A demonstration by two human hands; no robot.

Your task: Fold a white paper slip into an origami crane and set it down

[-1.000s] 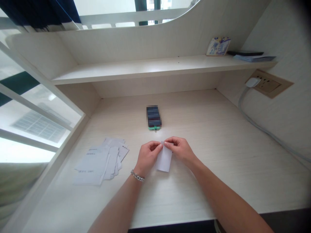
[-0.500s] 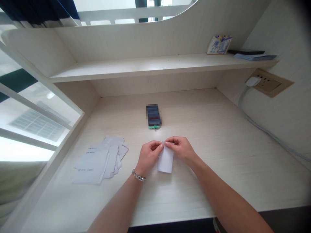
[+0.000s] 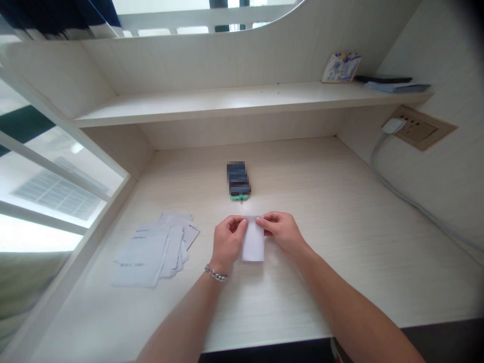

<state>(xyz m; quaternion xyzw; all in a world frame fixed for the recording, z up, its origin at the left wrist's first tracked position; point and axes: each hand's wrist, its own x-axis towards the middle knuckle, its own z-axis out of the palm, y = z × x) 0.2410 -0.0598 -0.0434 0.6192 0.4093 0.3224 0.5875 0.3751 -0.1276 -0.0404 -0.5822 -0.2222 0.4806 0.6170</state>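
Observation:
A small white sheet of paper [image 3: 253,246], narrow and rectangular, is held between my two hands over the middle of the desk. My left hand [image 3: 228,239] pinches its upper left corner with thumb and fingers; a silver chain bracelet [image 3: 216,273] circles that wrist. At the upper right corner, my right hand [image 3: 282,231] grips the paper the same way. Just beyond the hands lies a dark phone-like object [image 3: 238,177], blurred out, with a green edge toward me. To the left rests a loose pile of white papers [image 3: 145,252] with some print on them.
A shelf [image 3: 212,101] runs along the back, holding a small patterned packet [image 3: 341,67] and a stack of flat booklets [image 3: 397,87] at its right. On the right wall, a white plug sits in a socket panel [image 3: 421,128], its grey cable [image 3: 412,201] trailing down.
The paper has straightened and shifted slightly left and up. My left thumb and fingers have moved outward to its left corner, so the hands are farther apart along the top edge.

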